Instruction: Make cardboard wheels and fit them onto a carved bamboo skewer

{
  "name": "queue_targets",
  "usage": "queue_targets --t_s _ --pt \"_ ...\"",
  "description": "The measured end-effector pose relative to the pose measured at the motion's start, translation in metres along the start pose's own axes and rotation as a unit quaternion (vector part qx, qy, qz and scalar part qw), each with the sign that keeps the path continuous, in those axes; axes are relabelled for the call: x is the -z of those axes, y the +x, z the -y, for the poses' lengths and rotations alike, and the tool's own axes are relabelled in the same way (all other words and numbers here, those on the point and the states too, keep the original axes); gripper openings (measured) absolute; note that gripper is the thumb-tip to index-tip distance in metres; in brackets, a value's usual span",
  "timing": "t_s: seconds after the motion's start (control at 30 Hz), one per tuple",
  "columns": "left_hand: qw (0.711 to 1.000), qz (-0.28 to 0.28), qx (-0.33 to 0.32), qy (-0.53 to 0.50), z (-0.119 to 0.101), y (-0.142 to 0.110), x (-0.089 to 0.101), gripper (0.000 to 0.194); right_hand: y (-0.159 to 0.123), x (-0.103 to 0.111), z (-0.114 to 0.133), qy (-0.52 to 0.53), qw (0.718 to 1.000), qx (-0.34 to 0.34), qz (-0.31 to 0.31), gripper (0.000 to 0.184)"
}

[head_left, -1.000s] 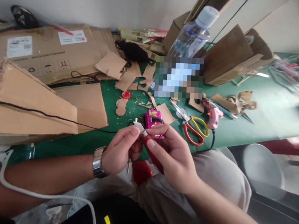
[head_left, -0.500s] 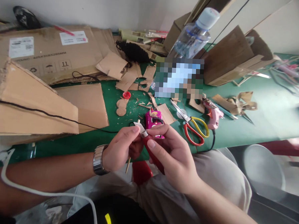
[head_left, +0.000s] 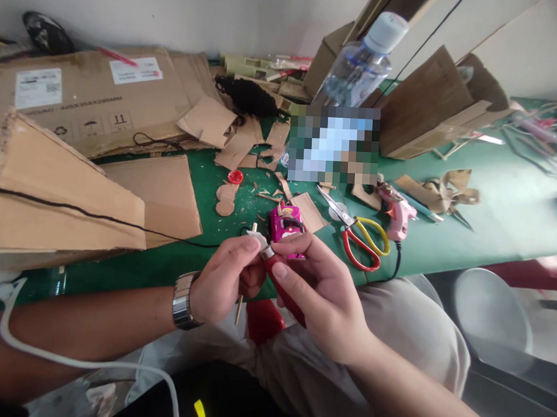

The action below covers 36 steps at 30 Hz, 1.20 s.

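Broadly, a green table [head_left: 449, 242] spreads toward twelve o'clock. At six sits the right hand [head_left: 323, 292], the left hand [head_left: 223, 277] at its nine o'clock, both curled closed. The right holds a red-handled knife [head_left: 281, 289], blade aimed toward ten o'clock; the left grips a wooden stick [head_left: 238, 311], upper end beside the blade.

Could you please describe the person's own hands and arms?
The left hand and right hand are ungloved, the visible forearms bare. A segmented silvery band circles the left wrist; the right has none. In view, a white cable crosses the left forearm.
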<state>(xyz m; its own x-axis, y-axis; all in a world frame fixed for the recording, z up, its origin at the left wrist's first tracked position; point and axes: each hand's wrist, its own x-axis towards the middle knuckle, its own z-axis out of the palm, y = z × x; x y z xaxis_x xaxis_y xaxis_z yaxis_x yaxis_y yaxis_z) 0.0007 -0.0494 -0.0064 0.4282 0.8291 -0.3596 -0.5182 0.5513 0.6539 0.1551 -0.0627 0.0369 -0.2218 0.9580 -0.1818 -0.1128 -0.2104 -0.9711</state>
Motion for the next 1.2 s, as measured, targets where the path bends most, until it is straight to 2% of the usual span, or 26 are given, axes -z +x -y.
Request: queue_targets --t_s 0.43,0.73,1.07,1.2 --pt "1.0 -0.02 -0.002 0.015 0.005 -0.0034 0.0033 0.055 -0.0003 0.0006 0.0009 -0.014 1.0 -0.003 -0.011 0.018" --pt "0.999 0.034 -0.036 0.019 0.0056 -0.0022 0.0032 0.054 -0.0012 0.0012 0.0014 -0.016 1.0 0.002 -0.025 0.016" --pt "0.997 0.066 -0.029 0.019 0.0007 -0.0013 0.0006 0.054 -0.003 0.005 0.0031 -0.039 0.998 -0.032 -0.036 0.029" --pt "0.996 0.082 -0.016 0.01 -0.0005 -0.0019 0.0006 0.055 -0.0021 0.0057 0.0025 -0.04 0.998 -0.026 -0.03 0.025"
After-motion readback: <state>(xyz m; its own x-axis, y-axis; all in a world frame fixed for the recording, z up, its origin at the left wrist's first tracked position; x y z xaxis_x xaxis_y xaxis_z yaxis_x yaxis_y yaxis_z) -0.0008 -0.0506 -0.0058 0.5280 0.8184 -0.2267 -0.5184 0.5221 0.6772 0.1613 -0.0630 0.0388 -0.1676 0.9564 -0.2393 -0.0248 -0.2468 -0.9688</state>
